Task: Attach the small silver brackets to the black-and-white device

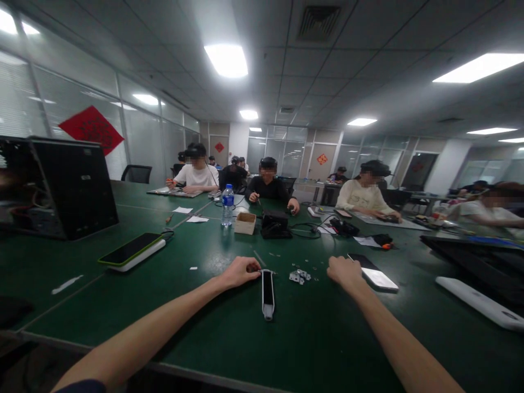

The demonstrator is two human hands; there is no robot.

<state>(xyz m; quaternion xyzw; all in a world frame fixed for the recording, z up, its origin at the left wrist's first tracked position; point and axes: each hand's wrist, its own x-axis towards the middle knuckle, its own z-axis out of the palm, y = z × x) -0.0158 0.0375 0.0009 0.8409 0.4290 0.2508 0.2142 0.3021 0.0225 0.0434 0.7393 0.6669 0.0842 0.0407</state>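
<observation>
A slim, white-edged device with a dark face point(268, 292) lies lengthwise on the green table, its grey narrow end towards me. My left hand point(241, 272) is curled at its far end, thumb and forefinger closed on the upper left corner. To the right of the device is a small heap of silvery metal pieces point(300, 277), with several tiny bits scattered behind it. My right hand point(344, 271) rests on the table beyond the heap, fingers bent and closed; what they hold, if anything, is hidden. Just beside it lies a black phone-like slab point(374, 273) with a bright reflection.
A green-rimmed phone-like device point(133, 248) lies at left, near an open computer case point(73, 188). Ahead stand a water bottle point(227, 206), a small cardboard box point(245, 223) and a black device point(275, 224). A white casing point(478, 301) lies right. Several people work across the table.
</observation>
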